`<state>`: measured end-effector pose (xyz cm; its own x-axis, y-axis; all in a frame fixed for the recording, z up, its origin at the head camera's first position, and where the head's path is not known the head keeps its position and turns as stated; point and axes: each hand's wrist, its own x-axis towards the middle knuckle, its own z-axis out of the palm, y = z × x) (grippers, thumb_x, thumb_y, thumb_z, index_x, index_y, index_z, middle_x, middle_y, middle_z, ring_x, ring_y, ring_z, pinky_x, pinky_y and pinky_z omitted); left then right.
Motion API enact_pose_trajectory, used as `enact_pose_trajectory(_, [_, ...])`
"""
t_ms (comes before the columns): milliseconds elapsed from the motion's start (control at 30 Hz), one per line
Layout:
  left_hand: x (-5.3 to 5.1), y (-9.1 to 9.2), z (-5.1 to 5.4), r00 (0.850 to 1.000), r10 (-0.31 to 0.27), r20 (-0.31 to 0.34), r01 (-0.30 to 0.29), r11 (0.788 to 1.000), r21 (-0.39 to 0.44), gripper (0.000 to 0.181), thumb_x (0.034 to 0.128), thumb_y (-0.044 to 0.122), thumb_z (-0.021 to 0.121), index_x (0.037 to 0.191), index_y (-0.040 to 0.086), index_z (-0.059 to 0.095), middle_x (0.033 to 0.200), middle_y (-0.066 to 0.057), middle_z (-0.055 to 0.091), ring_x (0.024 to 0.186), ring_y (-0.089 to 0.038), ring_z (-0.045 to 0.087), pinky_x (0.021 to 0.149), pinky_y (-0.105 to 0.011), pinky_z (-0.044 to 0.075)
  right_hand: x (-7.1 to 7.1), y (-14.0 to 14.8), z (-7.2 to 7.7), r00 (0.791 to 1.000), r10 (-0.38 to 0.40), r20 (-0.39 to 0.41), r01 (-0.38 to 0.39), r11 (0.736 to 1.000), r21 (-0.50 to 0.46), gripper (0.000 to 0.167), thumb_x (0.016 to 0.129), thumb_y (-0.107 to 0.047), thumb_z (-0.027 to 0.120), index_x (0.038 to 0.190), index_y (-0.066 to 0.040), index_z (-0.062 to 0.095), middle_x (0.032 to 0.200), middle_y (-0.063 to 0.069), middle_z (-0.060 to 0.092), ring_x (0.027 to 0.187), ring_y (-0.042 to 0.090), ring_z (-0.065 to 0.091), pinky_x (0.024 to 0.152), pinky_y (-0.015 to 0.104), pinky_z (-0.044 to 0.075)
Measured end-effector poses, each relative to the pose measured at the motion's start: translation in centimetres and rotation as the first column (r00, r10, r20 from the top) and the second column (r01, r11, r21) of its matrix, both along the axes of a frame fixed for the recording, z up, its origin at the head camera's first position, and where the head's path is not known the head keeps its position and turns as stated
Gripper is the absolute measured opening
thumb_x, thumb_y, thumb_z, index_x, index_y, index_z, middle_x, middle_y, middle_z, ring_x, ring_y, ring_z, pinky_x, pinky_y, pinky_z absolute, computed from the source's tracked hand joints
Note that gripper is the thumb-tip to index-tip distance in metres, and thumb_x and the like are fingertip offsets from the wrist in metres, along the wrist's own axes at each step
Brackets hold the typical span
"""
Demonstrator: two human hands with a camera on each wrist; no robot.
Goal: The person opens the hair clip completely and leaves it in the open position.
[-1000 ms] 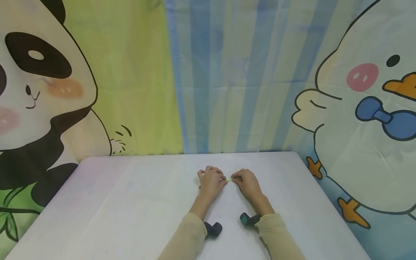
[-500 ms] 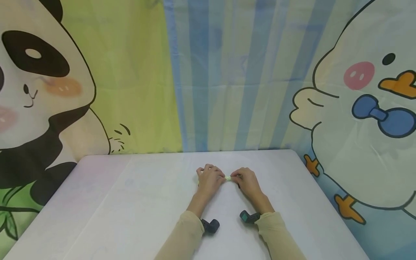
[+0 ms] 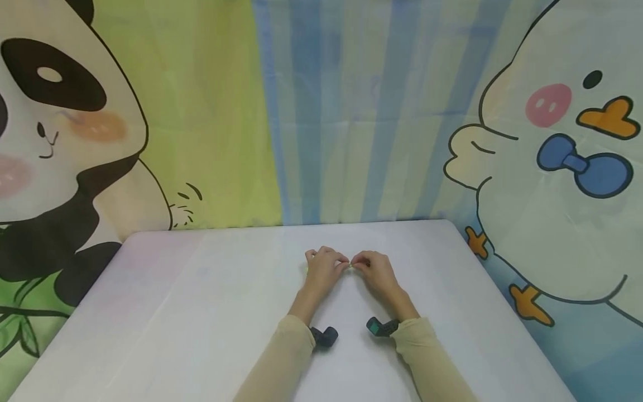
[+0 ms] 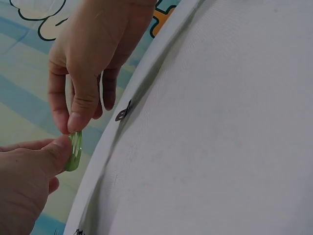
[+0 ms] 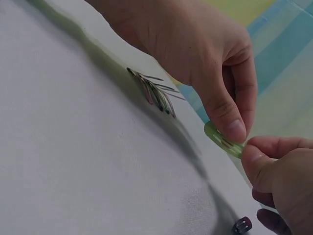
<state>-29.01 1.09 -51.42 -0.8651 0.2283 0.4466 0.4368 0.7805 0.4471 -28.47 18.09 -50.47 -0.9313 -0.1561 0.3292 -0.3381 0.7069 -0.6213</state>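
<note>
Between my two hands is a small green snap hair clip, seen best in the left wrist view as a green hair clip (image 4: 74, 155) with slots in it. My left hand (image 3: 322, 271) pinches it along its body between thumb and forefinger. At its other end, the thumb and forefinger of my right hand (image 3: 378, 271) pinch the tip. In the right wrist view, the left hand (image 5: 215, 63) comes from the top and the right hand (image 5: 288, 181) from the lower right. Fingertips hide part of the clip, and the hands almost meet.
Several dark and green hair clips (image 5: 155, 95) lie in a row on the white table (image 5: 73, 156) by the left hand. Near the right hand lies a dark reddish clip (image 5: 242, 225). Behind the table hangs a cartoon-printed cloth (image 3: 331, 123).
My hands have drawn closer together, so less of the green hair clip shows between them. Both still hold it. The head view has also shifted slightly.
</note>
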Motion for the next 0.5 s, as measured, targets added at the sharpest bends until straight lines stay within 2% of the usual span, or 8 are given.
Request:
enact_pose_trajectory(200, [1.1, -1.3, 0.5, 0.999, 0.041, 0.011, -0.041, 0.999, -0.014, 0.015, 0.0816, 0.029, 0.074, 0.095, 0.024, 0.075, 0.086, 0.011, 0.072, 0.095, -0.013, 0.056, 0.090, -0.049, 0.026, 1.2, -1.4, 0.3, 0.993, -0.071, 0.096, 0.077, 0.996, -0.054, 0.004, 0.088, -0.015, 0.067, 0.085, -0.014, 0.070, 0.087, 0.001, 0.071, 0.079, 0.014, 0.059, 0.074, 0.033, 0.049])
enact_pose_trajectory(400, [2.7, -1.4, 0.4, 1.000, -0.017, -0.001, 0.017, 0.999, -0.031, 0.017, 0.0844, 0.030, 0.071, 0.101, 0.025, 0.073, 0.084, 0.012, 0.071, 0.092, -0.012, 0.056, 0.086, -0.045, 0.029, 2.7, -1.2, 0.6, 0.983, -0.142, 0.118, 0.153, 0.984, -0.088, 0.003, 0.087, -0.016, 0.068, 0.086, -0.013, 0.068, 0.088, 0.000, 0.070, 0.078, 0.015, 0.058, 0.074, 0.034, 0.049])
enact_pose_trajectory(500, [3.7, -1.5, 0.0, 1.000, -0.027, -0.010, 0.027, 0.999, -0.023, 0.019, 0.0836, 0.027, 0.072, 0.102, 0.025, 0.072, 0.084, 0.012, 0.070, 0.094, -0.013, 0.057, 0.086, -0.043, 0.030, 3.4, -1.1, 0.6, 0.985, -0.122, 0.122, 0.134, 0.987, -0.090, 0.006, 0.088, -0.018, 0.068, 0.088, -0.012, 0.068, 0.089, 0.001, 0.070, 0.079, 0.014, 0.058, 0.074, 0.033, 0.049])
